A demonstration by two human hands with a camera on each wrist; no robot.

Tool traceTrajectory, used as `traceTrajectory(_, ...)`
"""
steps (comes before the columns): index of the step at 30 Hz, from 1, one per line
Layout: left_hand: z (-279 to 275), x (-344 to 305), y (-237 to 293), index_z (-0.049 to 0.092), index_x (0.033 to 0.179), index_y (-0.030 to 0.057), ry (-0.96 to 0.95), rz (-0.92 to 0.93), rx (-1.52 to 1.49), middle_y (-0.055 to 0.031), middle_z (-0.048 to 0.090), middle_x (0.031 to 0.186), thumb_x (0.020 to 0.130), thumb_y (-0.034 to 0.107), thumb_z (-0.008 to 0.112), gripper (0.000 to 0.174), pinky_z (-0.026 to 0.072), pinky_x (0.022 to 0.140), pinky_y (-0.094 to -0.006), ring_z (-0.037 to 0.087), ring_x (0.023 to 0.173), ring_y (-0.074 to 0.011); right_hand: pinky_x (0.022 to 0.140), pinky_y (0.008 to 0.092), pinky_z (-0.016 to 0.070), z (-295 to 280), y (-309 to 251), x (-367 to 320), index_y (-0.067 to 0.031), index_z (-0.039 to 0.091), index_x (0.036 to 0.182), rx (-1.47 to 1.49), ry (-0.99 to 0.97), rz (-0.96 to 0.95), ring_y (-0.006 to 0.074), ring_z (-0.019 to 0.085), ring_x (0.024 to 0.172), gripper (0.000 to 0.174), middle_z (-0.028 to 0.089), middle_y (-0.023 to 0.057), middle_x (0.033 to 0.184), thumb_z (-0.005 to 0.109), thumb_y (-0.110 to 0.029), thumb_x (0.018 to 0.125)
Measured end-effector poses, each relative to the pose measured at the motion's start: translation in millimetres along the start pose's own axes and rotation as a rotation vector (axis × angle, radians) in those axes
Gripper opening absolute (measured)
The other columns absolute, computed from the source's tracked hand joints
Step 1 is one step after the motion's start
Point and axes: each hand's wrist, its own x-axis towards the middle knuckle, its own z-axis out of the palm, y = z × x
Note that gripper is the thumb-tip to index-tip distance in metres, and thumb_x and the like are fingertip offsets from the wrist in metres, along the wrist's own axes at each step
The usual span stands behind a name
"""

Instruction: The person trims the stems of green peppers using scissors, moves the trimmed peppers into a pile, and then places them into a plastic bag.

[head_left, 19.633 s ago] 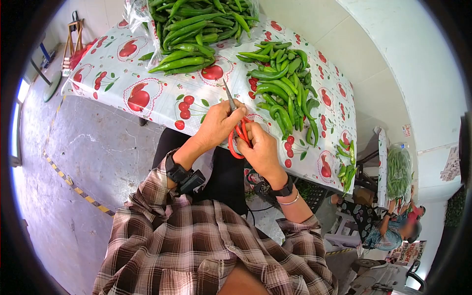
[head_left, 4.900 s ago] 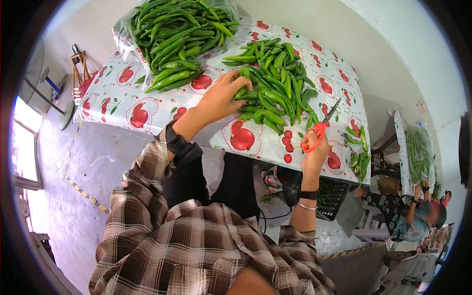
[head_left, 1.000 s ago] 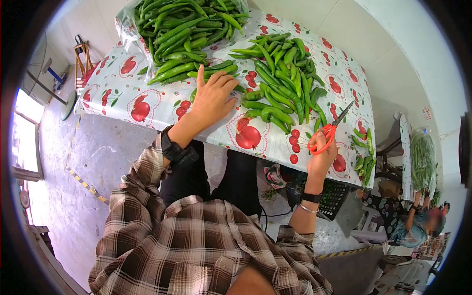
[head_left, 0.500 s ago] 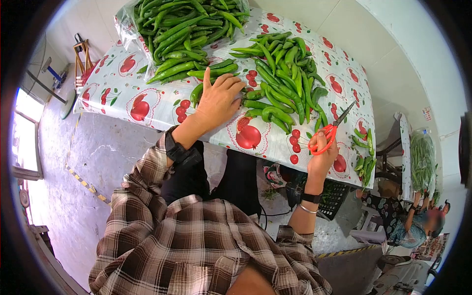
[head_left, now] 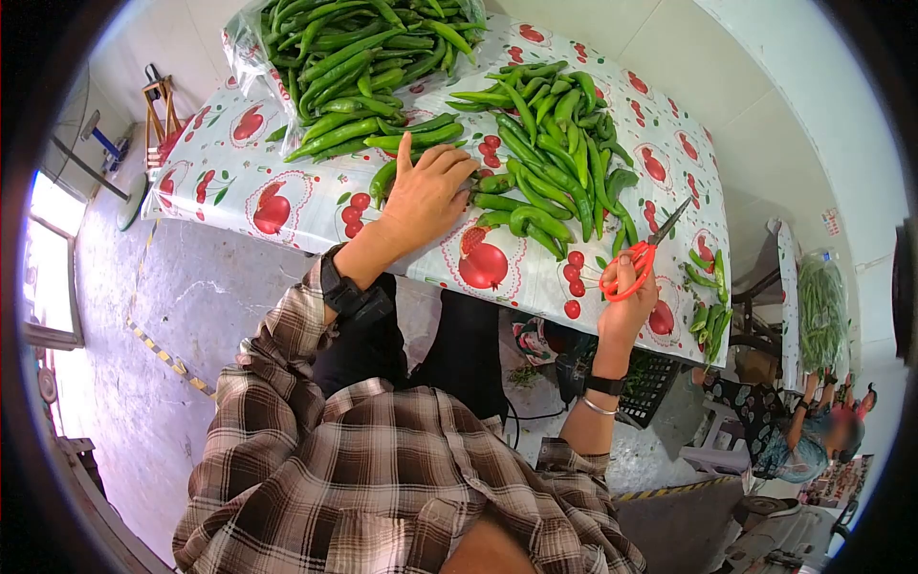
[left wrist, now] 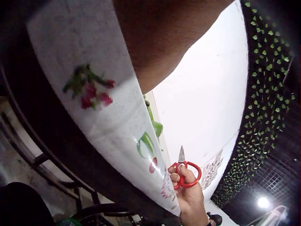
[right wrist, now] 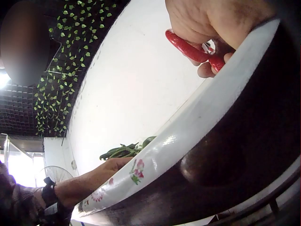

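While the bare left hand (head_left: 428, 191) lies over the work, the step in hand appears to be taking up or placing long green chilies. A smooth, bright green chili (head_left: 382, 182) shows just left of this hand, partly hidden under it. Whether the left hand grips it or only rests on it cannot be told, as the palm is out of sight.

The right hand (head_left: 628, 297) grasps the scissors with red looped handles and dark metal blades (head_left: 650, 251). The blades are together and point away from both hands.

Locate the stock as follows:
- Loose heap of curved green chilies (head_left: 555, 172): beyond and to the right of the left hand.
- Large pile of green chilies (head_left: 349, 72) in a clear plastic bag (head_left: 247, 53): beyond the left hand.
- Small group of short green chilies (head_left: 712, 325): right of the right hand.

For good handling, lift each chili by its body; the glossy skin will probably slip under a light touch. Do not drag it across the white tablecloth with red fruit prints (head_left: 320, 196). Prevent the loose heap and bagged pile from mixing. Before any cut, confirm that no left-hand finger lies between the blades.
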Motion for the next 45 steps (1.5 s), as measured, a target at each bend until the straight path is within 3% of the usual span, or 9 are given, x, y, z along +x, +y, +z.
traceTrajectory(42, 1.9, -0.5, 1.2, 0.056, 0.119, 0.0127, -0.010, 0.030, -0.004, -0.0049, 0.054, 0.120, 0.079, 0.012, 0.056, 0.040, 0.0159, 0.109, -0.0575, 0.044, 0.121, -0.0234, 0.050, 0.0211, 0.0326, 0.2, -1.0, 0.0, 0.0007, 0.052, 0.094, 0.014, -0.011, 0.008, 0.0067, 0.040, 0.053, 0.013, 0.047, 0.0017, 0.063, 0.057, -0.011, 0.089)
traceTrajectory(45, 4.2, -1.1, 0.6, 0.058, 0.115, 0.0135, 0.053, 0.053, 0.001, -0.0029, 0.055, 0.115, 0.078, 0.012, 0.057, 0.037, 0.0177, 0.108, -0.0576, 0.045, 0.118, -0.0215, 0.050, 0.0210, 0.0324, 0.8, -0.6, -0.1, 0.0006, 0.052, 0.094, 0.007, -0.010, 0.000, 0.0067, 0.040, 0.053, 0.013, 0.047, 0.0017, 0.062, 0.057, -0.010, 0.089)
